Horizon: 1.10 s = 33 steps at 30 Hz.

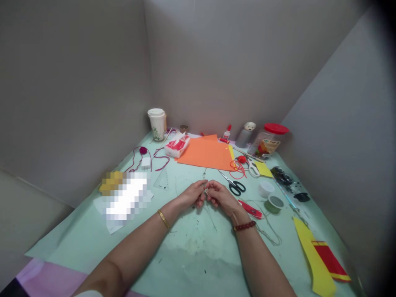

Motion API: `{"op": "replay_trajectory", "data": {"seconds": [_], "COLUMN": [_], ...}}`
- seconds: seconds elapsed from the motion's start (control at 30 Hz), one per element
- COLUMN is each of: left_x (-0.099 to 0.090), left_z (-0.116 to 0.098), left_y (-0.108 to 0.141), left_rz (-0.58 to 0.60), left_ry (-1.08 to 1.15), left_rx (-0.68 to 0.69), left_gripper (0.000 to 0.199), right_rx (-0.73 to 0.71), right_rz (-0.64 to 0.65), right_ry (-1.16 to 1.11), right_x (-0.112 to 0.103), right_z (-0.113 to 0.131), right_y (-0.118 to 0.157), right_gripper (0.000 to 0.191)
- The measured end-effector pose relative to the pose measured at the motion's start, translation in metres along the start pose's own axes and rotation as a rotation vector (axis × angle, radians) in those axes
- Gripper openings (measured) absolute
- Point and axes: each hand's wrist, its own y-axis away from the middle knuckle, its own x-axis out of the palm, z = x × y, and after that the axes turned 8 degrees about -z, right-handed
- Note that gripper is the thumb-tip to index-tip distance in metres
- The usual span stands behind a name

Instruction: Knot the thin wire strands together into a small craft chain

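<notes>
Evidently both hands are closed to a fine pinch, tips meeting over the counter (182, 258). The left hand (192, 195) has thumb and forefinger pressed together, remaining fingers curled; the right hand (220, 195) mirrors it. Held between them is a thin pale strand (207, 192) — the visible part is a short arc at the fingertips, lying nearer the right thumb. Its full long axis cannot be determined at this size. A loose fibre (213, 219) runs from below the fingertips toward the wearer, slanting rightward; whether it joins the strand cannot be told. Black-handled scissors (231, 182) lie just beyond the right hand, blades pointing away and leftward — apart from the fingers. An orange sheet (206, 153) lies ahead of both hands.
</notes>
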Motion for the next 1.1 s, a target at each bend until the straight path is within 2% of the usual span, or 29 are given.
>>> {"op": "replay_trajectory", "data": {"seconds": [0.2,0.33,0.5,0.77,0.93,1.1], "left_x": [0.003,0.002,0.002,0.004,0.005,0.008], "left_z": [-0.008,-0.006,-0.002,0.008,0.012,0.012], "left_y": [0.004,0.006,0.015,0.024,0.023,0.024], "left_rz": [0.049,0.011,-0.06,-0.103,-0.095,-0.124], "left_ry": [0.013,0.032,0.057,-0.181,-0.336,-0.397], "left_rx": [-0.037,-0.043,-0.031,0.039,0.052,0.059], "left_gripper": [0.057,0.052,0.053,0.043,0.032,0.027], "right_rx": [-0.06,-0.09,-0.101,-0.064,0.008,0.106], "right_rz": [0.005,-0.038,-0.217,-0.45,-0.58,-0.473], "right_ry": [0.022,0.1,0.26,0.259,0.097,-0.336], "right_x": [0.006,0.005,-0.002,-0.005,-0.012,-0.016], "right_z": [-0.002,0.0,-0.006,-0.007,0.005,0.011], "right_y": [-0.001,-0.001,-0.004,-0.012,-0.022,-0.039], "right_gripper": [0.011,0.008,0.006,0.007,0.011,0.01]}}
